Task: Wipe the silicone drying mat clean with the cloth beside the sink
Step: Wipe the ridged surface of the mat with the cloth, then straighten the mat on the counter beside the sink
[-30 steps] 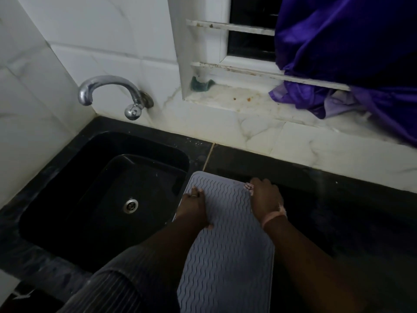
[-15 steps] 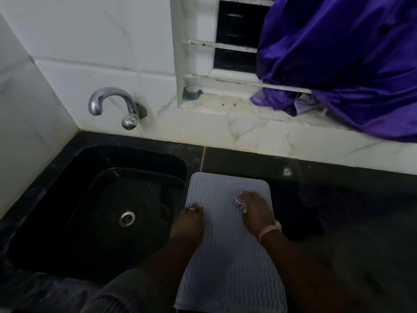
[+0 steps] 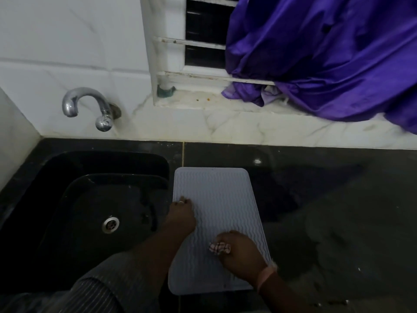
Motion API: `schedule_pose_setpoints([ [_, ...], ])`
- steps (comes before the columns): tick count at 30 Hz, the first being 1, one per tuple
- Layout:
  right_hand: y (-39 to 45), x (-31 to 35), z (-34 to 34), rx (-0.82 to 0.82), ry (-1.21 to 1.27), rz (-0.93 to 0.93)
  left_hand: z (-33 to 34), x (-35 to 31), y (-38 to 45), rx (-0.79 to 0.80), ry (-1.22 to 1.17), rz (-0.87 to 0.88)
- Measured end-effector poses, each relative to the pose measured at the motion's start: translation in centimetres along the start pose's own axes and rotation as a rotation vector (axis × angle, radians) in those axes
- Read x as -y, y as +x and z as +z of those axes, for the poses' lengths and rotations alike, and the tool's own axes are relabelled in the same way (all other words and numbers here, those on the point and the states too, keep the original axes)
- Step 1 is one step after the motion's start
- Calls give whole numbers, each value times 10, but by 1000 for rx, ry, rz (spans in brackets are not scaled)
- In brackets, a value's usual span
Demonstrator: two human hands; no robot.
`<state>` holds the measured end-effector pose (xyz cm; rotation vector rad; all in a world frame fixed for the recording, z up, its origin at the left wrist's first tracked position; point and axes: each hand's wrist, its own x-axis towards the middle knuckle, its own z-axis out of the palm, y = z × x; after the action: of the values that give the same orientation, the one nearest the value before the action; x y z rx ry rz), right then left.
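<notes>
Mat [image 3: 222, 213]: pale grey, wavy-ribbed, rounded corners; flat on dark tabletop [image 3: 338, 222], just right of black sink [image 3: 90, 199]. Left hand [image 3: 181, 216]: fingers pressing mat's left edge. Right hand [image 3: 240, 254]: curled round bunched checked cloth [image 3: 218, 247] on mat's lower part. Tap [image 3: 90, 107] on wall; purple fabric [image 3: 327, 57] on windowsill.

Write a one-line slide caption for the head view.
Right hand wipes the grey drying mat with a bunched checked cloth while the left hand steadies it beside the black sink.

Striped grey left sleeve [image 3: 99, 290], finger ring [image 3: 181, 202], pink wristband [image 3: 266, 275]
</notes>
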<state>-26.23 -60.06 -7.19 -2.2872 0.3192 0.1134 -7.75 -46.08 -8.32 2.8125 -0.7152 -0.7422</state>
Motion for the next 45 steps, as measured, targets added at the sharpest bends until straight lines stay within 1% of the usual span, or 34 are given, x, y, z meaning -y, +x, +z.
schedule_pose_setpoints([
  [2,1,10,-17,47,325,126,-4,-10,-8,-16,-253,-34],
  [4,6,18,-32,42,621,214,-19,-27,-32,-14,-687,-61],
  [5,9,22,-37,51,769,242,-27,-36,-47,42,-907,-49],
  [6,12,25,-41,74,908,262,-35,-44,-61,156,-1083,-20],
  [7,15,28,-45,101,1019,264,-44,-48,-73,281,-1175,9],
  [8,18,31,-50,120,1085,253,-52,-50,-82,356,-1220,40],
  [9,20,33,-54,130,1117,232,-60,-50,-87,378,-1226,67],
  [10,25,35,-60,128,1139,209,-67,-49,-88,352,-1234,88],
  [13,36,43,-77,86,1190,169,-85,-44,-83,220,-1250,74],
  [16,43,51,-90,91,1199,133,-92,-46,-85,149,-1315,46],
  [18,46,55,-96,87,1179,127,-93,-49,-89,35,-1333,32],
  [20,47,59,-101,57,1086,137,-91,-53,-91,-75,-1402,35],
  [22,47,66,-106,24,889,115,-90,-59,-93,-141,-1519,23],
  [23,49,69,-107,-13,786,84,-90,-61,-94,-176,-1538,18],
  [25,54,74,-109,-108,645,17,-93,-65,-96,-262,-1476,15],
  [27,60,77,-110,-138,607,-27,-96,-68,-97,-367,-1351,21],
  [29,65,81,-111,-27,594,-27,-97,-70,-98,-482,-1248,-7],
  [32,65,90,-102,209,675,47,-92,-68,-97,-570,-1250,-64],
  [34,64,93,-90,335,913,117,-89,-66,-100,-579,-1313,-99],
  [36,62,103,-81,435,1185,272,-84,-65,-104,-537,-1446,-160],
  [37,63,106,-74,471,1246,351,-81,-60,-107,-503,-1504,-198],
  [39,66,111,-59,507,1235,466,-75,-48,-113,-469,-1578,-257],
  [40,70,116,-51,523,1204,494,-74,-36,-116,-486,-1556,-284],
  [41,72,123,-45,531,1177,500,-74,-23,-118,-527,-1477,-315],
  [43,84,139,-30,476,1069,477,-82,6,-122,-627,-1267,-401],
  [45,97,159,-14,433,931,432,-90,33,-125,-694,-1144,-472],
])
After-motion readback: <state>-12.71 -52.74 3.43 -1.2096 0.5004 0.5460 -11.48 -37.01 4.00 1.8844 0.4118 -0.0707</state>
